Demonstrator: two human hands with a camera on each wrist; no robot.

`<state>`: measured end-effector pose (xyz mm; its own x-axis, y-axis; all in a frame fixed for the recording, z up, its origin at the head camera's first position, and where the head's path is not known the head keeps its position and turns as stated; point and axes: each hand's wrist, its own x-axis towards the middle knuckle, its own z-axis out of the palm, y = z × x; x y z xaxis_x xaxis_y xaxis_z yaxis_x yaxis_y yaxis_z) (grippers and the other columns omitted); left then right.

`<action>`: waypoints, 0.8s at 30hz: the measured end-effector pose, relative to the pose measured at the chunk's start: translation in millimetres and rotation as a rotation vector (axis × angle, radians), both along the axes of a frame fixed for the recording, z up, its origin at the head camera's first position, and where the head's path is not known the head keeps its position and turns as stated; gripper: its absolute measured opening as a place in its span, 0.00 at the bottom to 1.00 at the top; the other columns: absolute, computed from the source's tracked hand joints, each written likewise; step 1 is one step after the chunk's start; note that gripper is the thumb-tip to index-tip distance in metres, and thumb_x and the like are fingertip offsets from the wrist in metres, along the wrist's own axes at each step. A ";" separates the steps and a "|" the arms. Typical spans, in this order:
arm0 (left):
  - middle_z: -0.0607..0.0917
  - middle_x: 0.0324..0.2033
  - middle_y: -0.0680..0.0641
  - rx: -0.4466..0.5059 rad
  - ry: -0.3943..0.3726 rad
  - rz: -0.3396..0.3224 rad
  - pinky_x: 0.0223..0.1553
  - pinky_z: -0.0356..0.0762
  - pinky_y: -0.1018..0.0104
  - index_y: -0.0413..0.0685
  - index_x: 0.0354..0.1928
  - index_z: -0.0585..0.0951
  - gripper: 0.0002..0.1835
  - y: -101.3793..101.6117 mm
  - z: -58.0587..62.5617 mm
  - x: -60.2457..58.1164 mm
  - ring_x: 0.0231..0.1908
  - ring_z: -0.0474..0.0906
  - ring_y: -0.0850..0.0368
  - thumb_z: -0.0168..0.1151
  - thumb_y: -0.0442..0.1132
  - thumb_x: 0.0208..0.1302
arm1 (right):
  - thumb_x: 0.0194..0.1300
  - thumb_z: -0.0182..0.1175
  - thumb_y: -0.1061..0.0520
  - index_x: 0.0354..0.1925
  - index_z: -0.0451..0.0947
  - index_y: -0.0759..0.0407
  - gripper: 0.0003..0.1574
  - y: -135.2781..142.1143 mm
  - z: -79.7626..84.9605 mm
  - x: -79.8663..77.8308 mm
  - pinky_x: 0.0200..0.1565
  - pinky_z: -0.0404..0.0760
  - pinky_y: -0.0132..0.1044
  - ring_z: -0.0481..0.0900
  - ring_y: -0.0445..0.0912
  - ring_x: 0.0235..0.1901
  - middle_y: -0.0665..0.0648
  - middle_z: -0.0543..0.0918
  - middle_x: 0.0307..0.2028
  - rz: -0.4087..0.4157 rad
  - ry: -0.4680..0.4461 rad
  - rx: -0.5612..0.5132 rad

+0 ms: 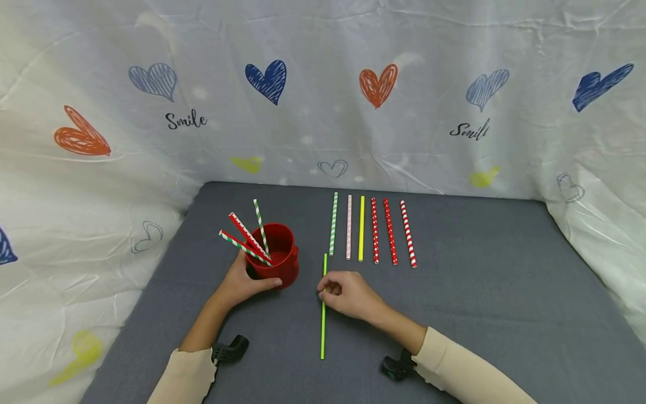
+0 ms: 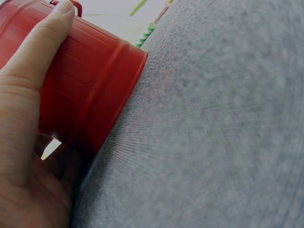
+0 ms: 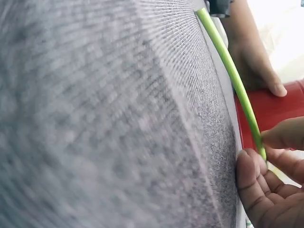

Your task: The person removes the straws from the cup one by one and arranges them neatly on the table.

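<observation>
My left hand [image 1: 247, 283] grips a red metal cup [image 1: 289, 268] with a small side handle, thumb laid along its front. In the left wrist view the base of the cup [image 2: 90, 80] meets the grey cloth. Several patterned paper straws [image 1: 259, 221] lean inside it, fanned toward the left. To the right of the cup, my right hand [image 1: 353, 294] pinches a plain lime-green straw [image 1: 323, 331] between thumb and fingers. That straw points front to back, and in the right wrist view its near end [image 3: 204, 16] is close to the cloth.
Behind my right hand several straws lie in a row: green-striped [image 1: 333, 224], pink [image 1: 349, 227], yellow [image 1: 361, 229], red dotted [image 1: 375, 230] and red-striped [image 1: 408, 233]. A grey cloth [image 1: 479, 292] covers the table. White printed curtains [image 1: 313, 134] hang behind and beside it.
</observation>
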<state>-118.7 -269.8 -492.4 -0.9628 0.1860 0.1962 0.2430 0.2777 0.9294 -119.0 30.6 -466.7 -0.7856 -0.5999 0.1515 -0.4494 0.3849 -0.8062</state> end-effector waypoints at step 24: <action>0.72 0.65 0.49 0.007 -0.029 0.006 0.56 0.74 0.61 0.51 0.74 0.57 0.53 0.6 0.5 3.4 0.62 0.69 0.51 0.80 0.34 0.50 | 0.56 0.71 0.63 0.26 0.82 0.56 0.07 -5.2 4.3 -7.1 0.26 0.74 0.32 0.71 0.35 0.20 0.44 0.76 0.18 0.014 0.101 0.206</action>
